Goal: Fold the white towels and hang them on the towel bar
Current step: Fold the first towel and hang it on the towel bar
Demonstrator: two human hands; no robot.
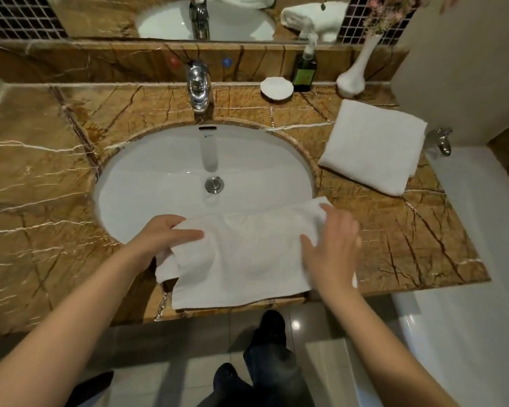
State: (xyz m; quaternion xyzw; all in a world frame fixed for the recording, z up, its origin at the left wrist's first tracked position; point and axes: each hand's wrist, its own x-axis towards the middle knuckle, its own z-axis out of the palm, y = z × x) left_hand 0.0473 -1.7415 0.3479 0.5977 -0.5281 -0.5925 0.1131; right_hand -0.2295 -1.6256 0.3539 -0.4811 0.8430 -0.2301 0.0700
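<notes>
L hand (165,235) pinching towel (247,259) edge, R hand (332,248) flat, fingers spread, forearms bare

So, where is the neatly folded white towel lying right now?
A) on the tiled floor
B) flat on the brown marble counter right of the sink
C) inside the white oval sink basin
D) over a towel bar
B: the folded white towel lies flat on the brown marble counter, right of the white oval sink basin; the left hand and right hand handle a second white towel at the basin's front edge.

Two white towels (241,257) (one folded towel (373,146)), two hands (165,233), one vase (354,71)
</notes>
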